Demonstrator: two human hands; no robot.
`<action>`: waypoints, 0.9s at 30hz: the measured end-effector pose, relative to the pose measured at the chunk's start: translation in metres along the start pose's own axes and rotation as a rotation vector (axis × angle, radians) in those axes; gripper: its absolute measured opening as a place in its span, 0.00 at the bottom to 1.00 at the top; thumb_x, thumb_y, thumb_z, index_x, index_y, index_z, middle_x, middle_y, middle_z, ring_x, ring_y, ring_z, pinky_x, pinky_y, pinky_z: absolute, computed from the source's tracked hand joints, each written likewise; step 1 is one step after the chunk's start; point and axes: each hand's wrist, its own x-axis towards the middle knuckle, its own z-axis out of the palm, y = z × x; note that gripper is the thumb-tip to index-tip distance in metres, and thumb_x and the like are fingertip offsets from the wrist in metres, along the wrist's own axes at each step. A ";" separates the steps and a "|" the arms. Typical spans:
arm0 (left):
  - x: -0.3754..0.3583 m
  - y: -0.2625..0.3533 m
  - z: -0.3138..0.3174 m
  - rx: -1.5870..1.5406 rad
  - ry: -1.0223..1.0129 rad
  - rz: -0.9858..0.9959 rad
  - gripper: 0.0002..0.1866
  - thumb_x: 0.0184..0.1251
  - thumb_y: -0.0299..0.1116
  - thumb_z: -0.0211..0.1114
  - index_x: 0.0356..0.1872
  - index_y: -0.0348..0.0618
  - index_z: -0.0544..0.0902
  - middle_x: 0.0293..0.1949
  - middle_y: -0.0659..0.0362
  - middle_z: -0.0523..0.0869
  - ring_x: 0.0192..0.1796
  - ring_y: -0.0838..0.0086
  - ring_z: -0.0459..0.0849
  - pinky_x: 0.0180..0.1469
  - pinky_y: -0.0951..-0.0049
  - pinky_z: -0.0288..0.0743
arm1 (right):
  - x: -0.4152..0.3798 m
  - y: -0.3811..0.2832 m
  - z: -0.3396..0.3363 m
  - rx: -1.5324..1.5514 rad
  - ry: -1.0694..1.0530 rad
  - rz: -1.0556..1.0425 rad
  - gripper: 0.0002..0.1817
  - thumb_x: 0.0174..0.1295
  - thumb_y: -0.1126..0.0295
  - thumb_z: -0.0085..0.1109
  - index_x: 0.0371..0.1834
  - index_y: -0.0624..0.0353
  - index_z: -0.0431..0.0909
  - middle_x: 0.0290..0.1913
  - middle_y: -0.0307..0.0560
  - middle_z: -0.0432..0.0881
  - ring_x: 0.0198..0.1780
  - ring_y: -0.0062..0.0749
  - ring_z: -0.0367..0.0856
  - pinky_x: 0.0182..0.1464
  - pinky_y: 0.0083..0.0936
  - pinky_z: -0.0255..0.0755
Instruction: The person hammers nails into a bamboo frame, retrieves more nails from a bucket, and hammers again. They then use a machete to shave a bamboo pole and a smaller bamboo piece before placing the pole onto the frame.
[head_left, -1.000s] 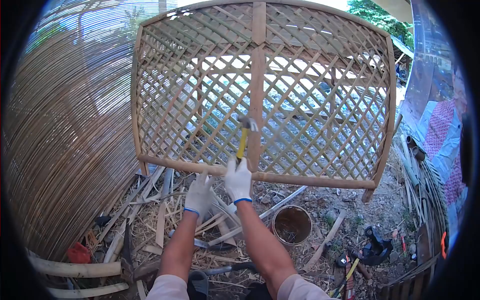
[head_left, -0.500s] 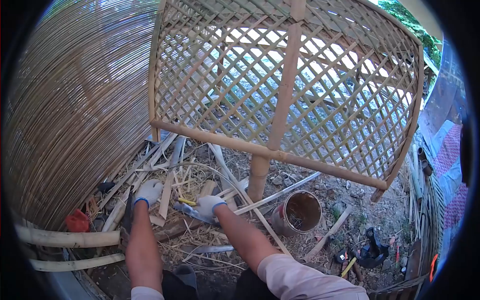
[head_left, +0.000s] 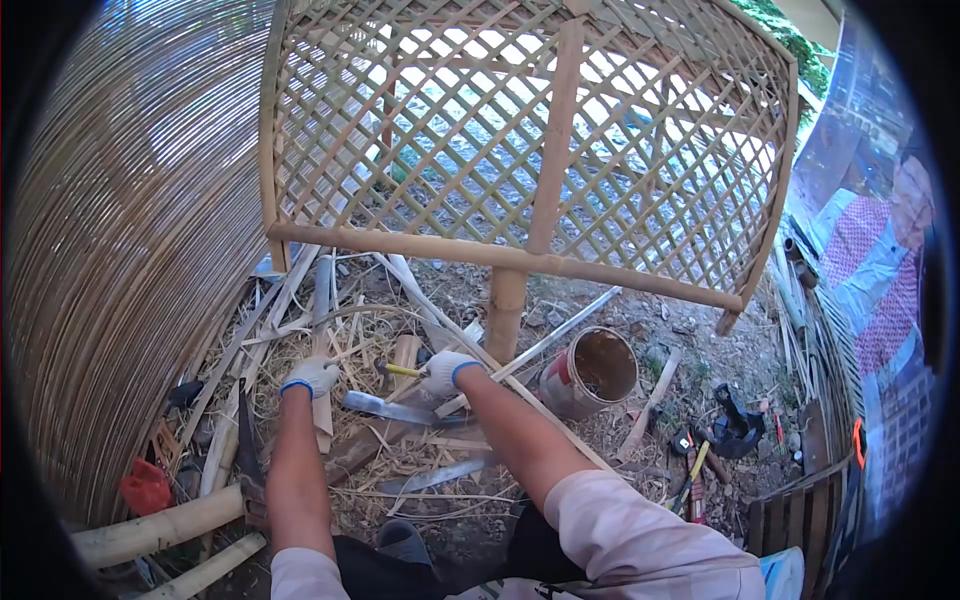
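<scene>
My right hand (head_left: 446, 373), in a white glove with a blue cuff, is closed round the yellow handle of a hammer (head_left: 404, 370). Its head points left, over the litter of shavings. To the left, my gloved left hand (head_left: 312, 375) lies over the upper part of a flat bamboo strip (head_left: 322, 415), fingers curled at it and partly hidden. Just below the hammer is a shiny silver-grey flat piece (head_left: 385, 408). A similar long piece (head_left: 440, 475) lies nearer my feet. A dark saw-like blade (head_left: 246, 440) stands beside my left forearm.
A bamboo lattice panel (head_left: 400, 240) on a thick post (head_left: 506, 315) rises ahead. The bucket (head_left: 590, 375) stands right of the post. A slatted wall (head_left: 150, 250) curves along the left. Bamboo poles (head_left: 160, 528) lie lower left; a tape measure (head_left: 683, 442) and other tools lie right.
My left hand has shifted right onto the bamboo strip. The hammer has come up off the shavings, its head now showing. The view has tilted down and turned a little right.
</scene>
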 end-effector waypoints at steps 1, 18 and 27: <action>0.000 -0.001 0.002 0.010 -0.002 0.012 0.27 0.66 0.47 0.55 0.58 0.45 0.88 0.57 0.42 0.88 0.59 0.47 0.87 0.66 0.56 0.78 | -0.001 0.002 0.003 0.045 0.016 -0.011 0.27 0.62 0.50 0.59 0.52 0.61 0.89 0.49 0.62 0.90 0.51 0.52 0.90 0.54 0.42 0.83; -0.008 -0.018 -0.015 -0.048 0.053 0.093 0.26 0.69 0.52 0.57 0.52 0.42 0.90 0.53 0.40 0.89 0.57 0.44 0.87 0.63 0.53 0.78 | 0.004 0.028 0.118 -0.501 -0.496 -0.120 0.29 0.64 0.42 0.60 0.51 0.57 0.90 0.50 0.52 0.91 0.46 0.46 0.90 0.50 0.41 0.81; 0.010 -0.050 0.009 -0.143 0.099 0.138 0.22 0.71 0.46 0.58 0.52 0.40 0.88 0.47 0.42 0.91 0.53 0.49 0.89 0.58 0.57 0.80 | -0.186 0.007 0.006 0.156 0.104 -0.023 0.25 0.69 0.47 0.57 0.58 0.53 0.86 0.50 0.60 0.90 0.52 0.58 0.88 0.58 0.47 0.79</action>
